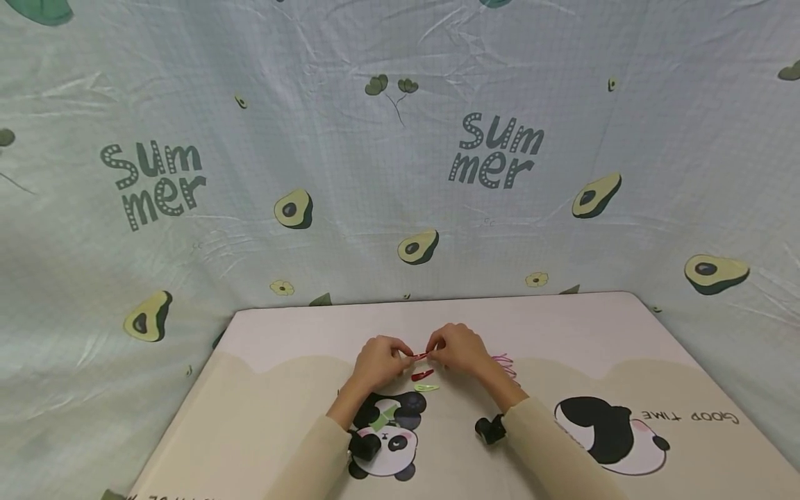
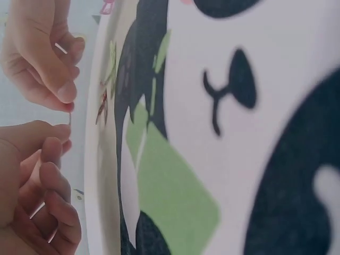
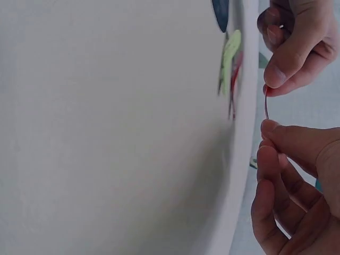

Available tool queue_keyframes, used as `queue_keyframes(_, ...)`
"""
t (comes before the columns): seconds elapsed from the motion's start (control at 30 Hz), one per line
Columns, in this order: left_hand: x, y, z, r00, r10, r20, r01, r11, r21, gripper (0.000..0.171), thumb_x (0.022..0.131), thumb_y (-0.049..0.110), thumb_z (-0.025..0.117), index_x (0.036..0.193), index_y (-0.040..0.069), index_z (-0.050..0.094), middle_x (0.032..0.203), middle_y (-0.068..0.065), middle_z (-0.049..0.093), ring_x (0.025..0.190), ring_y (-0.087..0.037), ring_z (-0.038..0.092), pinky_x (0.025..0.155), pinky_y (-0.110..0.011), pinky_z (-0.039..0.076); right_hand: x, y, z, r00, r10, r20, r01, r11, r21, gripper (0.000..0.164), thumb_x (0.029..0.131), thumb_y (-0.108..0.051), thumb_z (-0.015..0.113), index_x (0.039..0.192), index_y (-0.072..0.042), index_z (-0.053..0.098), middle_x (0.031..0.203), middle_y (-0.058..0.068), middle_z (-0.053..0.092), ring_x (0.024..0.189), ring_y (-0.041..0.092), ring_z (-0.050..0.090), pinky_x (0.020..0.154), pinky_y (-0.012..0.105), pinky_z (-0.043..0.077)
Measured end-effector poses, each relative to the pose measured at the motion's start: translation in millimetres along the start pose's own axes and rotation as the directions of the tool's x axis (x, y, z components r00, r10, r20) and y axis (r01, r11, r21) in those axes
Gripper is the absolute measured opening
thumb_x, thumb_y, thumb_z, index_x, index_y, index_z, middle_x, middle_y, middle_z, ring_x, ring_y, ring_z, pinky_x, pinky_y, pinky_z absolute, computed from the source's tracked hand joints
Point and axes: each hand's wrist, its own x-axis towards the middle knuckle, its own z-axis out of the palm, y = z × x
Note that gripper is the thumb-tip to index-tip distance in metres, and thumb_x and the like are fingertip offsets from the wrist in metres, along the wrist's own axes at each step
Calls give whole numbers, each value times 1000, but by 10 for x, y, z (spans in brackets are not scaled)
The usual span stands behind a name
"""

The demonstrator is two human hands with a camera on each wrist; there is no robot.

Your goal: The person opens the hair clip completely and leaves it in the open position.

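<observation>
Cream long sleeves of mine sit closest to the lens. Behind everything hangs a pale, wrinkly avocado-print cloth, then there's my beige-and-pink panda-print tabletop. My left hand and right hand nearly meet over it. Thin pink wavy strands peek out beside the right one. Just this side of my fingertips: a lime-green hair clip and a glossy dark red hair clip. Skinniest is the slim red strip, maybe another clip, pinched thumb-and-finger at both ends between my hands. Looks like I'm mid-way through working it two-handed; the next move probably calls for a light, even pinch.
</observation>
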Motion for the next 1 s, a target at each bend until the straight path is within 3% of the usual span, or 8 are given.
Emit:
queue_keyframes(0.23, -26, 44, -24, 998, 35, -43, -39, 994, -100, 12, 90, 16, 75, 97, 8, 80, 53, 4, 59, 46, -7, 42, 46, -23, 29, -79, -83, -110, 998, 10, -60, -11, 1000, -16, 5, 90, -19, 80, 93, -15, 81, 75, -4, 67, 59, 12, 55, 57, 28, 43)
queue_keyframes(0.43, -85, 150, -55, 998, 36, -59, -44, 988, -146, 12, 89, 17, 78, 97, 8, 79, 56, 3, 59, 46, -8, 45, 45, -23, 30, -171, -110, -172, 994, -4, -109, 1, 1000, -28, 5, 90, -20, 80, 92, -15, 81, 73, -5, 65, 58, 11, 54, 55, 26, 42)
queue_keyframes(0.53, -118, 206, -65, 995, 49, -84, -58, 992, -116, 13, 87, 18, 81, 96, 8, 79, 57, 3, 58, 48, -8, 44, 45, -22, 30, -231, -120, -209, 992, -21, -124, 18, 1000, -23, 5, 90, -20, 80, 91, -15, 80, 71, -6, 64, 56, 10, 53, 54, 26, 42)
queue_keyframes(0.77, -171, 329, -86, 974, 154, -167, -154, 988, 11, 13, 86, 18, 83, 95, 10, 79, 57, 5, 56, 49, -4, 40, 46, -20, 28, -393, -166, -313, 986, -35, -165, 35, 999, -3, 5, 90, -21, 80, 91, -15, 79, 70, -7, 62, 53, 9, 52, 53, 27, 43)
queue_keyframes(1.0, -265, 465, -90, 956, 224, -190, -220, 974, 46, 16, 84, 19, 86, 97, 12, 80, 56, 7, 58, 50, -2, 42, 49, -19, 33, -567, -212, -414, 980, -23, -198, 23, 1000, -3, 6, 89, -18, 81, 91, -13, 78, 69, -7, 63, 52, 7, 51, 52, 25, 41)
